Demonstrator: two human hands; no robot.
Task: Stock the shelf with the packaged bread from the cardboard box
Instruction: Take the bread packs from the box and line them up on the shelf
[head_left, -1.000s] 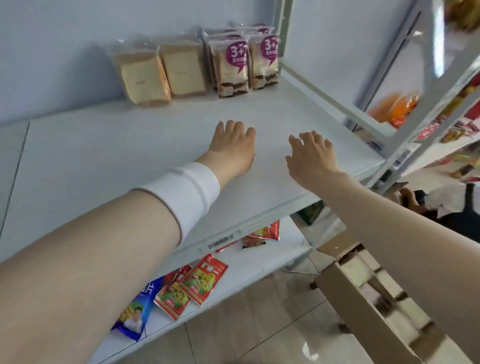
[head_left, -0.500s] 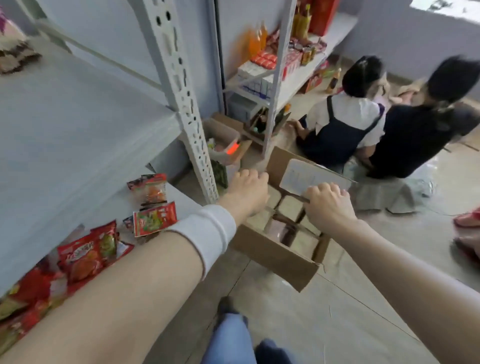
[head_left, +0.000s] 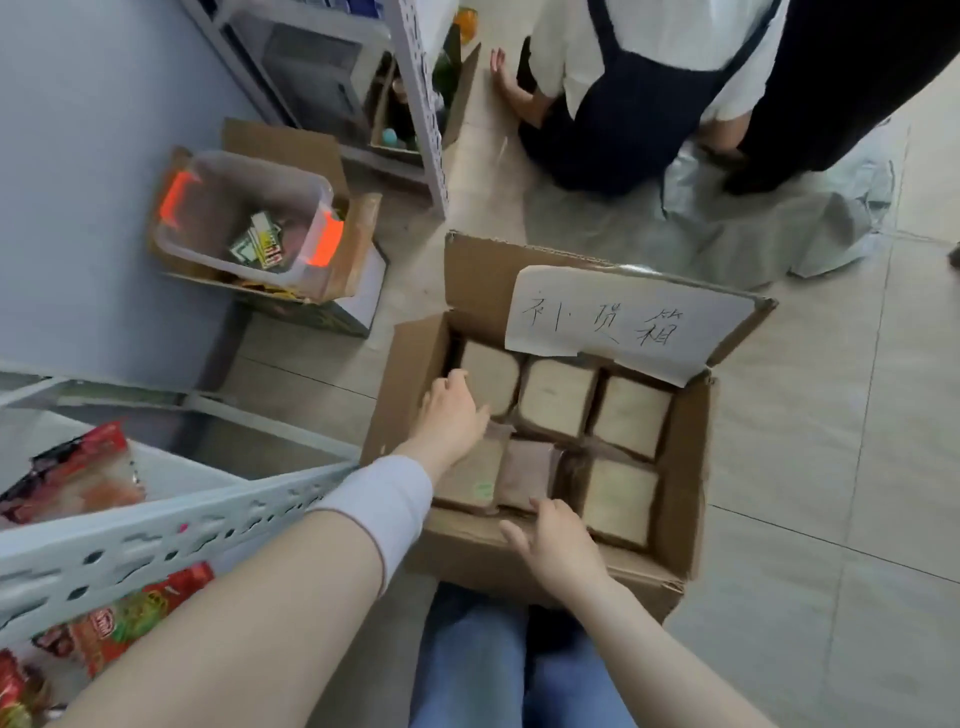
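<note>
The cardboard box was matt brown corrugated board, rough at its torn edges, with a sheet of white paper on its flap. The bread packs inside were wrapped in thin clear plastic film. The shelf upright was pale painted metal, punched with holes. Glossy red foil snack packets lay on the shelf. A translucent plastic tub had orange handles. The floor tiles looked smooth with a faint sheen; the wristband was white cloth
</note>
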